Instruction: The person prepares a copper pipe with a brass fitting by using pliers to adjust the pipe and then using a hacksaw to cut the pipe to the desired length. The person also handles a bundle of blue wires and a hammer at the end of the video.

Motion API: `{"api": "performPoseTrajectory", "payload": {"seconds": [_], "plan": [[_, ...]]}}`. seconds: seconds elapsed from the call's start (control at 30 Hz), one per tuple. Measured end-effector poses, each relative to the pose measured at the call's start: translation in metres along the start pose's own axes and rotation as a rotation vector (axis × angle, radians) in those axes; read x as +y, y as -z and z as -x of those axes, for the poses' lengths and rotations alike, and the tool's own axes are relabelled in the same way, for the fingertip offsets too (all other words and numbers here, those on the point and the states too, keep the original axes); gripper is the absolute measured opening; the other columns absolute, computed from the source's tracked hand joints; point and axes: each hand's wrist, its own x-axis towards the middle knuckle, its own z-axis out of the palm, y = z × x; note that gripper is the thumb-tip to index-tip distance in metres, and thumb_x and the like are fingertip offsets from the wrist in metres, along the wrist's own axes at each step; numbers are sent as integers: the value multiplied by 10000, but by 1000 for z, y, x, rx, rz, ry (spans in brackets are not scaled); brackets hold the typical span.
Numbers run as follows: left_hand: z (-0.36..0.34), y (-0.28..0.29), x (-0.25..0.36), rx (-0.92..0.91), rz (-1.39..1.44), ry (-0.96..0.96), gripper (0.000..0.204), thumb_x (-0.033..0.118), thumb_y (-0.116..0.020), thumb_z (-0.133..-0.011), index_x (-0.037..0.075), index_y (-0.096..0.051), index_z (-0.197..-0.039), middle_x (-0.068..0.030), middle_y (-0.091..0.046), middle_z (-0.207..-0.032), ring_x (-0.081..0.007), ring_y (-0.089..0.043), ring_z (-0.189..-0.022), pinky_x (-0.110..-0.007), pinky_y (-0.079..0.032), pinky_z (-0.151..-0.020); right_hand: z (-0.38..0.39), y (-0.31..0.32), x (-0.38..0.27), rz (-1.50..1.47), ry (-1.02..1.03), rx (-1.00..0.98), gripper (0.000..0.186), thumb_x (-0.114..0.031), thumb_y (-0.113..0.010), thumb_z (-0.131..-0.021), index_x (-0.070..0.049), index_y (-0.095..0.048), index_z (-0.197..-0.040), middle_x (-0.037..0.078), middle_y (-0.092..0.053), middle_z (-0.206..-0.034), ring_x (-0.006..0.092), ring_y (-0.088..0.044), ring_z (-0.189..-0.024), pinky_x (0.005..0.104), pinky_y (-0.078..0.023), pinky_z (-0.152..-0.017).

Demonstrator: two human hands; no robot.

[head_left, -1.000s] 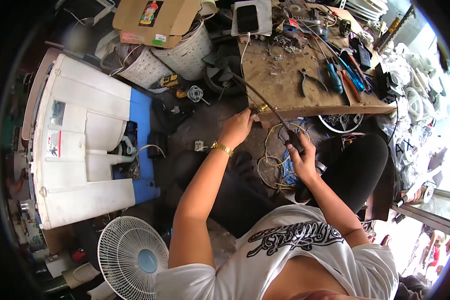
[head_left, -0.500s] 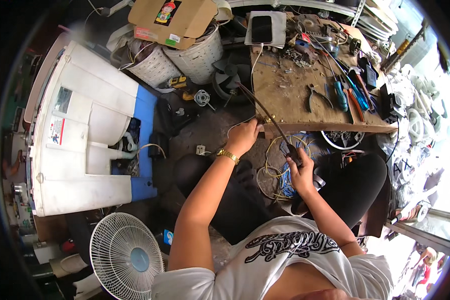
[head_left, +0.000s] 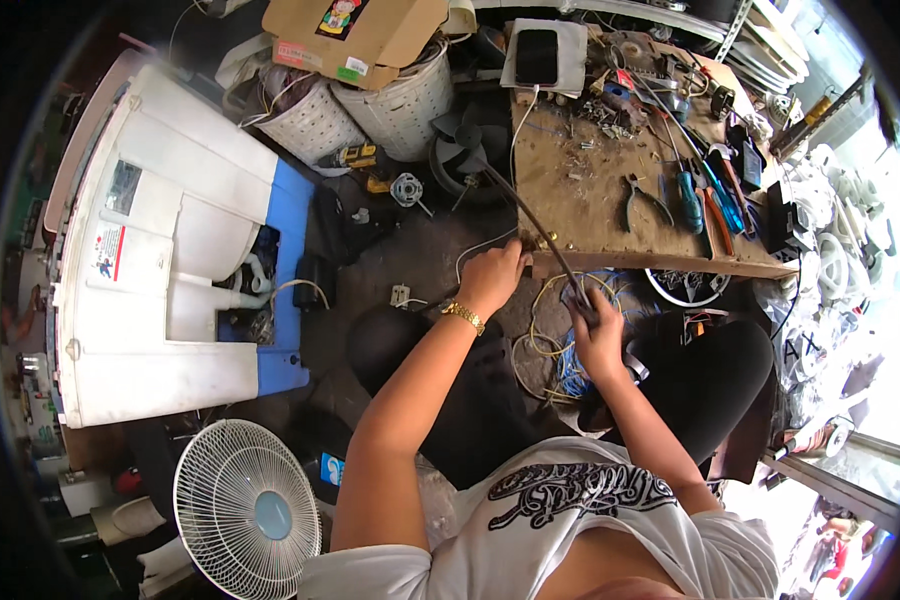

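Fingers of the right hand (head_left: 598,335) are curling around the dark handle (head_left: 583,304) of a long, thin rod (head_left: 532,224), gripping it just in front of the table. Those of the left hand (head_left: 492,280) are bunching together at the table's front left corner; whether they are pinching anything I cannot tell.

The rod is slanting forward and left, crossing the corner of the wooden worktable (head_left: 585,225) in view, its far end showing beside dark fan blades (head_left: 463,148); whether it is touching the wood is unclear. Debris is littering the brown top, while pliers (head_left: 630,205) and a blue screwdriver (head_left: 689,202) are lying toward the right. A dark-screened device (head_left: 537,57) is resting at the far left.

Along the front edge, bare wood is showing between pliers and rim. Below it, blue and yellow wires (head_left: 572,375) are coiling near the right knee. Dark floor (head_left: 410,245) is stretching between the table's left side and a white-and-blue casing (head_left: 160,375), giving the left arm side room, with a small white socket (head_left: 400,295) sitting there. A white fan (head_left: 235,475) is standing close behind the left elbow, narrowing that side.
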Motion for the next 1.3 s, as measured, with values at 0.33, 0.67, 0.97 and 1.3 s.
{"api": "performPoseTrajectory", "payload": {"seconds": [0.33, 0.67, 0.97, 1.3], "plan": [[1, 4, 5, -18, 16, 39, 275, 342, -563, -1030, 69, -594, -1003, -206, -711, -748, -422, -714, -705, -530, -564, -592, 5, -3, -3, 31, -36, -50, 214, 10, -691, -804, 40, -602, -996, 278, -656, -904, 503, -636, -875, 463, -509, -723], [5, 9, 10, -31, 38, 65, 269, 325, -575, -1019, 59, -606, -1000, -214, -709, -764, -438, -706, -731, -539, -559, -623, 17, 7, 9, 22, -10, -44, 184, 5, -687, -838, 40, -628, -1009, 288, -658, -891, 518, -636, -864, 464, -522, -724], [2, 19, 12, -105, -6, 120, 194, 259, -564, -1029, 72, -608, -1055, -213, -719, -830, -425, -708, -769, -543, -560, -651, 24, 14, 0, -60, -18, -77, 211, 33, -667, -807, 35, -621, -1013, 280, -670, -912, 506, -657, -912, 472, -522, -754], [9, 18, 12, -89, 8, 120, 198, 270, -578, -1020, 80, -611, -1064, -211, -727, -838, -430, -714, -787, -553, -563, -655, 35, 19, -4, -21, -28, -63, 195, 9, -648, -850, 46, -645, -1041, 281, -687, -919, 484, -677, -904, 432, -525, -721]]}}
